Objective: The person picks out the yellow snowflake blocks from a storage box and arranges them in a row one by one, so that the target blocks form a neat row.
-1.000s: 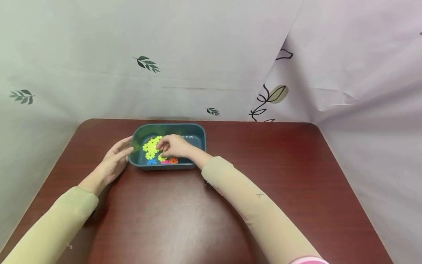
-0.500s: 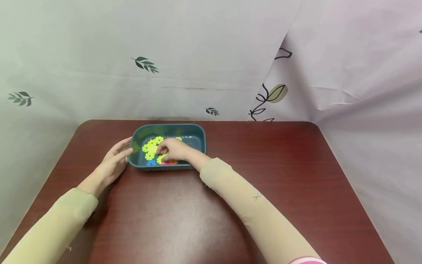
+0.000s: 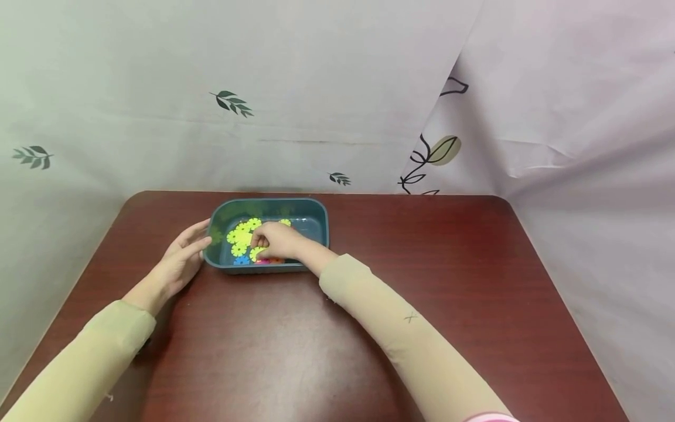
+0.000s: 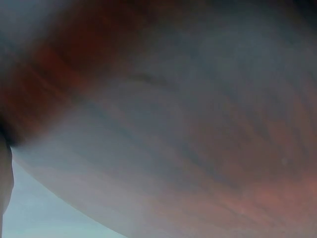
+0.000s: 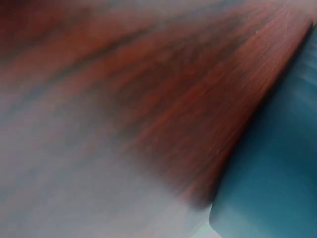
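Note:
A dark blue-green plastic bin [image 3: 266, 268] sits near the table's far edge. My left hand [image 3: 179, 261] rests against its left end, with the thumb and fingers extended along the outside. Inside lie several flat yellow notched discs [image 3: 239, 237], bunched at the left. A blue disc [image 3: 241, 260] and a pink disc [image 3: 263, 262] lie along the near wall. My right hand [image 3: 279, 239] reaches into the bin with fingers curled down. Its thumb touches a yellow disc [image 3: 256, 253] at the front; the hand hides its other fingertips, so a pinch cannot be confirmed.
The reddish-brown table [image 3: 422, 264] extends around the bin. A pale leaf-printed curtain [image 3: 295, 99] hangs behind it and on both sides. The bin's side [image 5: 272, 173] fills the right of the right wrist view. The left wrist view is blurred.
My right hand has lowered slightly into the bin, toward the near discs, and partly covers the orange and pink ones. My left hand stays at the bin's left end.

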Action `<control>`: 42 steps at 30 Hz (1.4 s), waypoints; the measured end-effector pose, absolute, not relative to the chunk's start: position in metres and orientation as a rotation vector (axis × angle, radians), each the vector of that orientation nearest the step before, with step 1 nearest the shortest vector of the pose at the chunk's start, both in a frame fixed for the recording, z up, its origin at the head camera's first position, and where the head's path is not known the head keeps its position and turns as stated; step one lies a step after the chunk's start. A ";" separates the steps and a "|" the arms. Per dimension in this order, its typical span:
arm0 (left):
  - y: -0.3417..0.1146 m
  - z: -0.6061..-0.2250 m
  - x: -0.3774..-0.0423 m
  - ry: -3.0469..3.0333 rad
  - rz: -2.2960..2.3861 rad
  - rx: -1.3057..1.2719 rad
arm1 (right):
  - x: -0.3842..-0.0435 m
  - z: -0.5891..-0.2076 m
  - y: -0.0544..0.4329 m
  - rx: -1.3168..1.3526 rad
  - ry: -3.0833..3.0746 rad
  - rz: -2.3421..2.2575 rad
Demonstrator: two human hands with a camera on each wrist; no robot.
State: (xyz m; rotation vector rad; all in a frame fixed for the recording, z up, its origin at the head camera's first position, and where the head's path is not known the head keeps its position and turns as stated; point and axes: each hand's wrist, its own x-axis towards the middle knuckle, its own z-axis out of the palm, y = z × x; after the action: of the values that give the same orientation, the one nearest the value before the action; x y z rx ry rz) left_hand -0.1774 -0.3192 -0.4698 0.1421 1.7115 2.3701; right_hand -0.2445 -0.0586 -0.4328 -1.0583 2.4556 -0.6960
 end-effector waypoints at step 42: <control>-0.313 -0.463 -0.174 1.669 2.458 0.115 | -0.274 -0.384 0.056 -0.638 2.492 -1.476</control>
State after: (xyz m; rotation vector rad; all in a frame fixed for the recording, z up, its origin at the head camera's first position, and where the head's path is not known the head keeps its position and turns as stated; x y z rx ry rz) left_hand -0.1736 -0.3131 -0.4629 0.1148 1.6686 2.4575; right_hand -0.2742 0.0561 -0.3835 -0.6378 2.4923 -1.4762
